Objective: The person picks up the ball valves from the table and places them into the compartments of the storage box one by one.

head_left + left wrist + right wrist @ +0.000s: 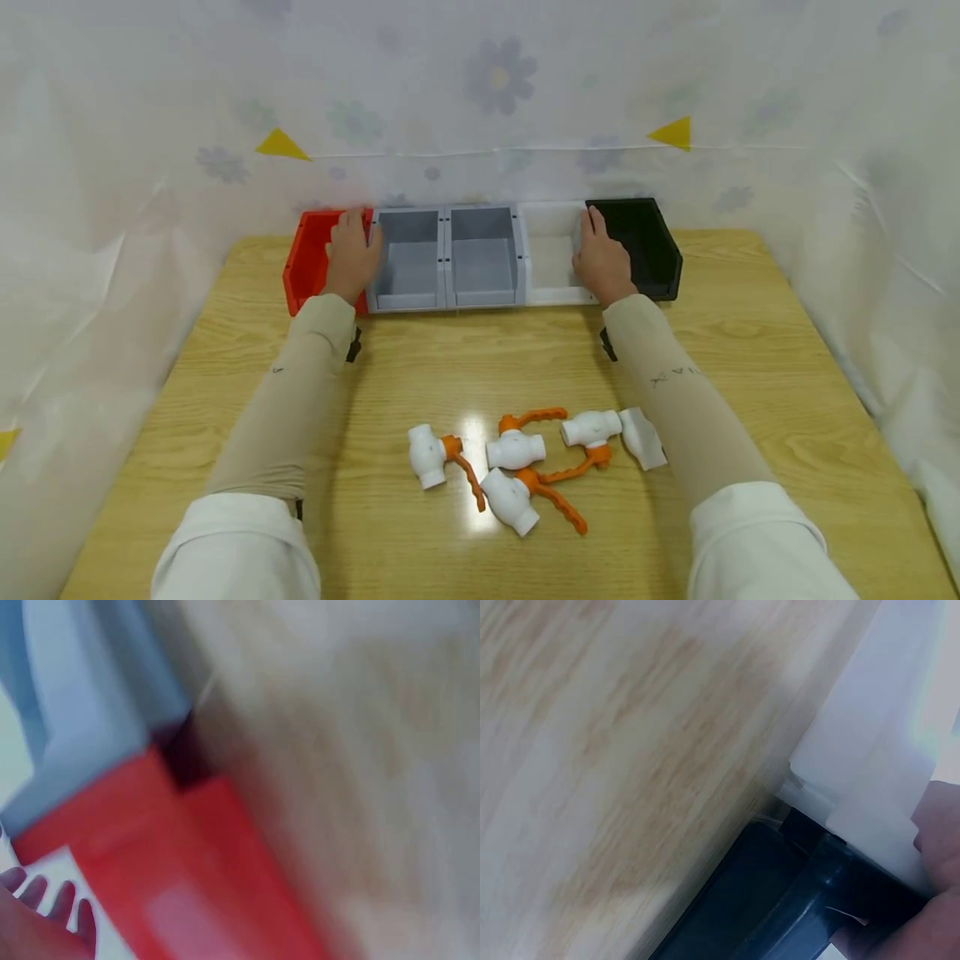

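Note:
My left hand [352, 257] is over the walls where the red bin [306, 265] meets a grey bin [407, 265]. In the left wrist view its spread fingers [63, 901] show beside the red bin, with a gap to its wall. On the other side my right hand [604, 260] straddles the adjoining walls of the white bin [550, 250] and the black bin [651, 254]. The right wrist view shows that hand [939, 900] gripping this joint, part of it inside the black bin. A second grey bin [483, 265] stands between, completing the row.
Several white ball valves [516, 451] with orange handles lie on the wooden table [450, 367] nearer me. Beside my right sleeve [667, 392] lies a whitish piece [642, 437]. A flowered sheet [480, 108] with yellow triangles hangs right behind the bins.

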Demonstrator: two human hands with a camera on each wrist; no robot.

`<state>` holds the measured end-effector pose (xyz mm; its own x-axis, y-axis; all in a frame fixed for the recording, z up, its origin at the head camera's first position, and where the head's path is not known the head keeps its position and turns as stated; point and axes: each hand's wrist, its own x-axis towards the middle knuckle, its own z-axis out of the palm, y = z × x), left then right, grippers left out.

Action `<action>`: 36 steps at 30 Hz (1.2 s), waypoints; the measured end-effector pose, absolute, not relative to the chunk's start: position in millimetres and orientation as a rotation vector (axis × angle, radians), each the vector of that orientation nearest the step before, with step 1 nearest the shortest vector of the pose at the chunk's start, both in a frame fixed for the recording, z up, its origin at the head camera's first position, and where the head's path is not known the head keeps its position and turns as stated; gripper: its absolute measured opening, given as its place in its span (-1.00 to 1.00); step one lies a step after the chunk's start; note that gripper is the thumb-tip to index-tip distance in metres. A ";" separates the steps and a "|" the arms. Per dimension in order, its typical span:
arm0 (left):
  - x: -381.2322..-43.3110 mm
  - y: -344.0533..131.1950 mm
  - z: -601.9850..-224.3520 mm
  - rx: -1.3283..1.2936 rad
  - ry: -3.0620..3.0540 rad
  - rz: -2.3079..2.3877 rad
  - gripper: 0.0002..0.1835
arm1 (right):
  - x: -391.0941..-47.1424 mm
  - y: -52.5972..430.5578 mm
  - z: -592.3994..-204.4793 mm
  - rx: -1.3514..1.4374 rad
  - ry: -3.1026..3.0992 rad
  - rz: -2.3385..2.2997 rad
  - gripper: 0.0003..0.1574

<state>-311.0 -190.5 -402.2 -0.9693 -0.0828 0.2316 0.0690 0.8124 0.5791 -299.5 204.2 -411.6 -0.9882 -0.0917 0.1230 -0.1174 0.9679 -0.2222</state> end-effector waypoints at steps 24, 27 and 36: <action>-311.4 -305.3 -377.9 0.326 -2.820 -0.475 -0.43 | -295.0 195.6 -416.2 0.174 -3.015 0.364 -0.15; -305.7 -306.3 -385.5 0.422 -2.922 -0.576 -0.25 | -290.3 194.9 -416.8 0.184 -3.012 0.360 -0.15; -296.3 -302.2 -399.2 0.595 -2.897 -0.676 -0.21 | -284.7 200.3 -419.8 0.206 -2.968 0.317 -0.16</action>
